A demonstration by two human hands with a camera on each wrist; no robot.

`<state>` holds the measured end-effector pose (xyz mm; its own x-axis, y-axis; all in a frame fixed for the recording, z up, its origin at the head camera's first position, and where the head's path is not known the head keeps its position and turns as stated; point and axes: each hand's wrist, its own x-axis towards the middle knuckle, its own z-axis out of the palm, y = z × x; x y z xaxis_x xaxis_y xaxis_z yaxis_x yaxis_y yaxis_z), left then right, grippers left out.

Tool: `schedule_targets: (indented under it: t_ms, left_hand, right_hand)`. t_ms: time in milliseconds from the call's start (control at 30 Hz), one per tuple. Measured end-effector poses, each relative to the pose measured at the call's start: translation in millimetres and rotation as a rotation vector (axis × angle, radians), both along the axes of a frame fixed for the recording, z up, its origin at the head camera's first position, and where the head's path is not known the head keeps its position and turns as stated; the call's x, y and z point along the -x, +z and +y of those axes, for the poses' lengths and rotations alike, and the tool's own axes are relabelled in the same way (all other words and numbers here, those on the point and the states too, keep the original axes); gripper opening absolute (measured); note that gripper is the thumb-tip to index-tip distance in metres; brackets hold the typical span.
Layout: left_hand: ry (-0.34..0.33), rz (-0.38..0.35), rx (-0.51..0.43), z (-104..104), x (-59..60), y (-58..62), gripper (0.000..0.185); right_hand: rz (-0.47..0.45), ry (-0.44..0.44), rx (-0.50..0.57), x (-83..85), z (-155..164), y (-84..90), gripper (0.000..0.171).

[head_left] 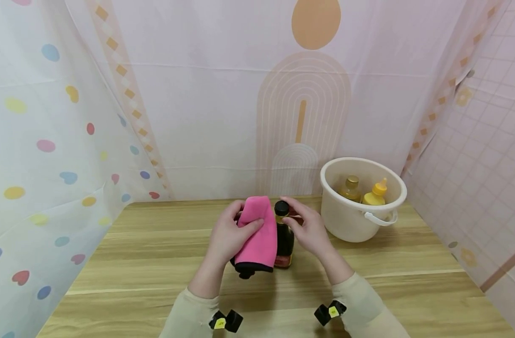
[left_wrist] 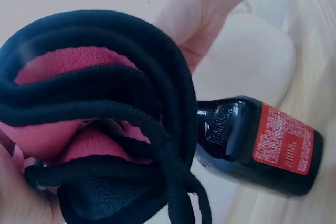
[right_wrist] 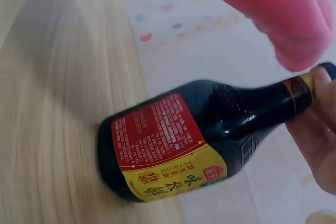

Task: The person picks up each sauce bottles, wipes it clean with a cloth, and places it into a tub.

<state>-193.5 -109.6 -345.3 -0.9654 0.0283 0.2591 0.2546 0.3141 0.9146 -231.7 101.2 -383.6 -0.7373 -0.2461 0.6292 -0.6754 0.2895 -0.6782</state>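
A dark sauce bottle (head_left: 284, 240) with a black cap and a red and yellow label (right_wrist: 168, 148) stands on the wooden table (head_left: 156, 263). My right hand (head_left: 306, 227) pinches it at the neck, just under the cap. My left hand (head_left: 228, 234) grips a folded pink cloth with black edging (head_left: 257, 232) and holds it against the bottle's left side. In the left wrist view the cloth's black-trimmed folds (left_wrist: 110, 124) fill the frame, with the bottle (left_wrist: 257, 142) behind them.
A white plastic bucket (head_left: 346, 220) with a handle stands on the table at the right, holding a gold-capped bottle (head_left: 351, 187) and a yellow squeeze bottle (head_left: 376, 192). Patterned curtains close in the back and both sides.
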Motion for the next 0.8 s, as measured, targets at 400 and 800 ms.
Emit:
schedule_targets:
  t_ms: [400,800]
  left_hand:
    - [-0.071,0.078,-0.108,13.6,8.8,-13.7,0.037]
    - [-0.057,0.080,-0.018,19.6,6.1,-38.6,0.033]
  right_hand:
    - [-0.100,0.165,-0.054,11.1,10.8,0.7,0.046]
    - [-0.075,0.164,-0.039,12.3,11.2,-0.7,0.044]
